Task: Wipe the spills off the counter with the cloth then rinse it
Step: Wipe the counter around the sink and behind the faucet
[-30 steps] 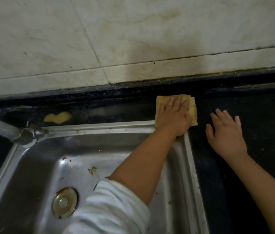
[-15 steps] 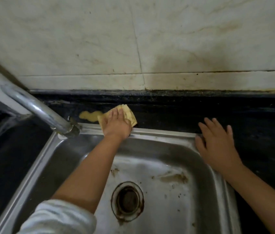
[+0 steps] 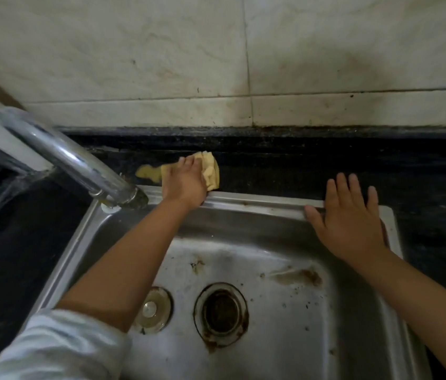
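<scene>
Left hand presses the cloth flat-fingered behind the sink, touching the spill; right hand rests splayed on the sink's rim.

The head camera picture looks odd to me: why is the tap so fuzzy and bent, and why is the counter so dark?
In the head view the faucet sits close to the wide-angle lens, so it is blurred and stretched, with glare streaks; the black counter lies in dim light, nearly featureless, while the left hand, yellow cloth and yellow spill stay readable.
</scene>
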Demonstrator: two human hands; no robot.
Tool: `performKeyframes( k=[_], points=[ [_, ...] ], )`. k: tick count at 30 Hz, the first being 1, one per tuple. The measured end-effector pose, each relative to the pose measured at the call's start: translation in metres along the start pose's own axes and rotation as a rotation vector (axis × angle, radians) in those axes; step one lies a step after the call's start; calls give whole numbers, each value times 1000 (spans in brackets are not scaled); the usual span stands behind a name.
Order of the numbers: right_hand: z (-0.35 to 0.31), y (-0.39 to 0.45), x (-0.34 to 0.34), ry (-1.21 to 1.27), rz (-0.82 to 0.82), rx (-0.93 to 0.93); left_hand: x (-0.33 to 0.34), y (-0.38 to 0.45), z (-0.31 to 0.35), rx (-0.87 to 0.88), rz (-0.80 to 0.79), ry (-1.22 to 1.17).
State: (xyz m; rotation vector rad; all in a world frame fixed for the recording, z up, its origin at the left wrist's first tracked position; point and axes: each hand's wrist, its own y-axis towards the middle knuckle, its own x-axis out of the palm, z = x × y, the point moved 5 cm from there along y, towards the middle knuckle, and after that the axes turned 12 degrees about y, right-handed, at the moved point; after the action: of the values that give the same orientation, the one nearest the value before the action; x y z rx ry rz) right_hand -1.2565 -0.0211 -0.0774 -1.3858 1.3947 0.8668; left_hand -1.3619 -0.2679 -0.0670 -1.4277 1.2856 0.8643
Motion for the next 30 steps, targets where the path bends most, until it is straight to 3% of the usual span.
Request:
performKeyframes(
  k=[3,9,13,18,22,30],
  points=[
    [-3,0,4,-4,50,38,-1,6,-17,-28,35,95],
    [-1,0,7,13,168,-11,-4,6,-42,-254,-122,42],
    [-1,0,8,9,220,-28,0,13,-53,-284,-218,-2],
    [-3,-1,8,12,251,-11,9,21,-58,-317,-28,-292],
    [-1,0,9,28,250,-25,17,22,-59,-405,-175,-297],
    [-1,2,11,28,260,-12,18,23,-61,-435,-145,-239]
  ],
)
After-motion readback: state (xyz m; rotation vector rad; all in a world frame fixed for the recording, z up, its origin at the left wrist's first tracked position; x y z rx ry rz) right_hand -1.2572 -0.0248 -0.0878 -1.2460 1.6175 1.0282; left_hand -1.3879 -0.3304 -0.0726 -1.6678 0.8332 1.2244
